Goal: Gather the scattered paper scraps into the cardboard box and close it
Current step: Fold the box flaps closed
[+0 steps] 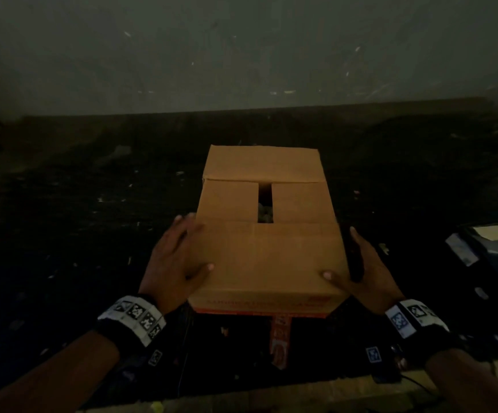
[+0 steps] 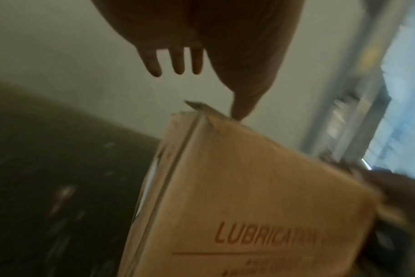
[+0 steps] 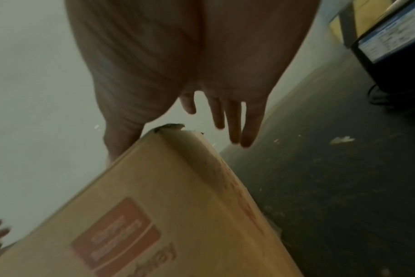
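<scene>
The cardboard box point(image 1: 265, 257) stands on the dark floor with its far flap and two side flaps folded in. Its near flap lies almost flat on top. A narrow gap in the middle shows pale paper scraps point(image 1: 265, 211) inside. My left hand point(image 1: 176, 257) lies flat against the box's left side, thumb on top of the near flap. My right hand point(image 1: 361, 272) mirrors it on the right side. In the wrist views the fingers of the left hand point(image 2: 178, 61) and of the right hand point(image 3: 225, 112) are straight beside the printed box point(image 2: 249, 187) point(image 3: 154, 196).
Small pale scraps point(image 3: 341, 139) dot the dark floor around the box. A dark blue stack with labels point(image 1: 486, 242) sits at the right. An orange strip point(image 1: 280, 338) lies under the box's near edge. A grey wall rises behind.
</scene>
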